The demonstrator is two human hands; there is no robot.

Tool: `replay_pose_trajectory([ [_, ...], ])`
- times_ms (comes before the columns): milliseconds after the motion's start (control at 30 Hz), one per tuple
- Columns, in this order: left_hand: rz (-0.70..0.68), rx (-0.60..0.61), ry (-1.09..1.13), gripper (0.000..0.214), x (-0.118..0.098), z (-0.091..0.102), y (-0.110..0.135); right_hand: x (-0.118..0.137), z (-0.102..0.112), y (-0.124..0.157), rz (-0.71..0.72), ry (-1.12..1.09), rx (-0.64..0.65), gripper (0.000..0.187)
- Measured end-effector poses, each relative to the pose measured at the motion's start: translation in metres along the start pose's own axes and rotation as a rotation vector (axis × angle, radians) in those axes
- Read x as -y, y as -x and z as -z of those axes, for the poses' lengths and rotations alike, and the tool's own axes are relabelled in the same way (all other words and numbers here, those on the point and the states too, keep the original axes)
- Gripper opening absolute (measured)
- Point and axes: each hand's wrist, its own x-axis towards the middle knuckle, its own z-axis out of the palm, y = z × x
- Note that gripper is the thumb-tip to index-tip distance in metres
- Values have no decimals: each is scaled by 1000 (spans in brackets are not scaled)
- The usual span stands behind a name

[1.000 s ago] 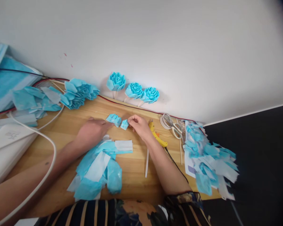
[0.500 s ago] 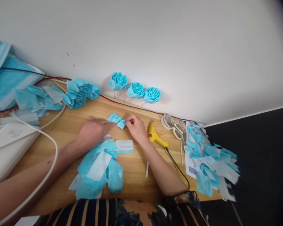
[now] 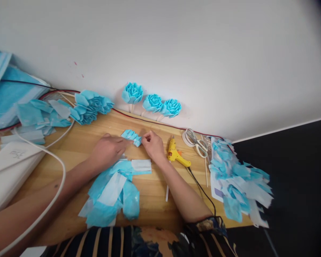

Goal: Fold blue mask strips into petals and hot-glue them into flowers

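A short blue strip of mask-like fabric (image 3: pixel 130 135), folded into small pleats, lies on the wooden table between my hands. From the left, my left hand (image 3: pixel 109 148) reaches in with its fingers stretched out, the tips resting at the strip's lower edge. My right hand (image 3: pixel 153 145) is closed in a pinch at the strip's right end; the fingertips partly hide what they grip. Below the hands lies a pile of loose blue and white fabric pieces (image 3: pixel 111 192). Right of my right hand, a yellow hot glue gun (image 3: pixel 174 151) rests on the table.
Three blue fabric flowers (image 3: pixel 153 102) on sticks lean against the wall, with more flowers (image 3: pixel 92 105) at left. White scissors (image 3: pixel 199 144) and a tape roll (image 3: pixel 188 137) lie beyond the glue gun. Fabric scraps (image 3: pixel 232 175) overhang the right edge. A white cable (image 3: pixel 60 178) crosses my left forearm.
My left hand has shifted slightly right along the pleated strip, its fingertips now further over it. My right hand keeps its pinch at the right end, almost unmoved.
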Motion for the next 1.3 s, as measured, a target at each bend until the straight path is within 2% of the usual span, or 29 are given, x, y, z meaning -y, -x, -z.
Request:
replay_pose_trajectory([
  [200, 31, 104, -116, 36, -8, 5, -6, 0, 0, 0, 5, -13, -2, 7],
  [467, 12, 108, -217, 34, -7, -2, -5, -10, 13, -8, 88, -85, 91, 17],
  [533, 15, 119, -203, 34, -7, -2, -5, -13, 20, -8, 126, -78, 45, 22],
  [633, 12, 118, -199, 35, -7, -2, -5, -12, 26, -4, 329, 1, -39, 27],
  [733, 11, 120, -213, 35, -8, -1, -5, -7, 23, 0, 579, 93, 30, 36],
  [800, 11, 129, -218, 33, -8, -1, -5, -5, 19, 1, 630, 146, 66, 38],
  [933, 3, 130, -218, 34, -8, 0, -5, -5, 11, -2, 599, 222, 79, 41],
  [1100, 25, 169, -227, 37, -11, 2, -6, -13, 3, -11, 574, 167, 82, 41],
  [1200, 50, 191, -220, 37, -12, 3, -7, -20, 8, -19, 556, 58, 85, 43],
  [1300, 51, 167, -201, 38, -12, 2, -7, -26, 21, -19, 514, -60, 17, 47],
])
